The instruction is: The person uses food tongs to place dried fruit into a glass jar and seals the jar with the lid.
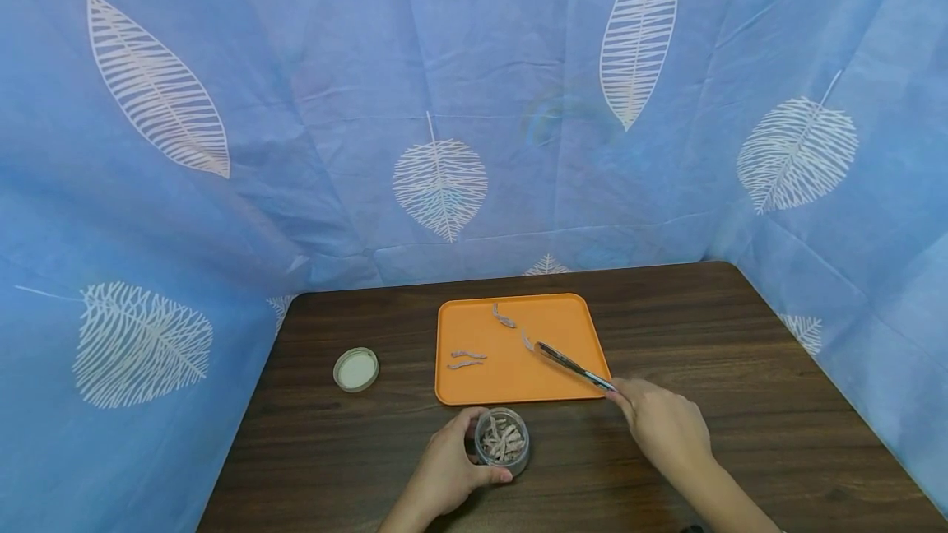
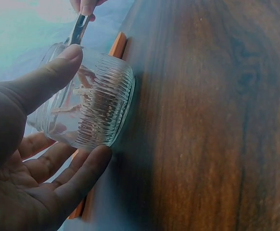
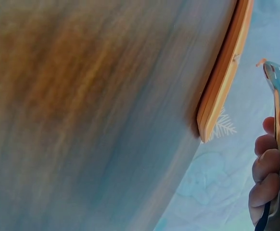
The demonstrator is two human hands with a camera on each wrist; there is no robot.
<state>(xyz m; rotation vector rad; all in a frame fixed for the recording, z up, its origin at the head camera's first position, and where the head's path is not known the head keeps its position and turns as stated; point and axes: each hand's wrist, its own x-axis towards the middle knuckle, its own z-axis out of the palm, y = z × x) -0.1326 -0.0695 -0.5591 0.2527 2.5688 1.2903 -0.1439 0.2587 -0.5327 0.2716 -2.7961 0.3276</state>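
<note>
My left hand [image 1: 448, 464] holds a ribbed glass jar [image 1: 518, 459] at the tray's front side, thumb on one side and fingers round the other. Pale, dried-looking strips [image 1: 501, 439] fill part of the jar, whose top is uncovered. In my right hand [image 1: 666, 426] are metal tongs [image 1: 570, 364] with a slotted head, reaching over the orange tray [image 1: 548, 385]. A small strip [image 1: 527, 341] sits at the tongs' tip. Farther back on the tray lies a curled strip [image 1: 505, 319], and two thin strips [image 1: 467, 354] lie at its left.
A round lid [image 1: 356, 369] lies on the dark wooden table [image 1: 311, 451], left of the tray. Blue curtains [image 1: 333, 105] with white leaf prints hang behind the table and along both sides.
</note>
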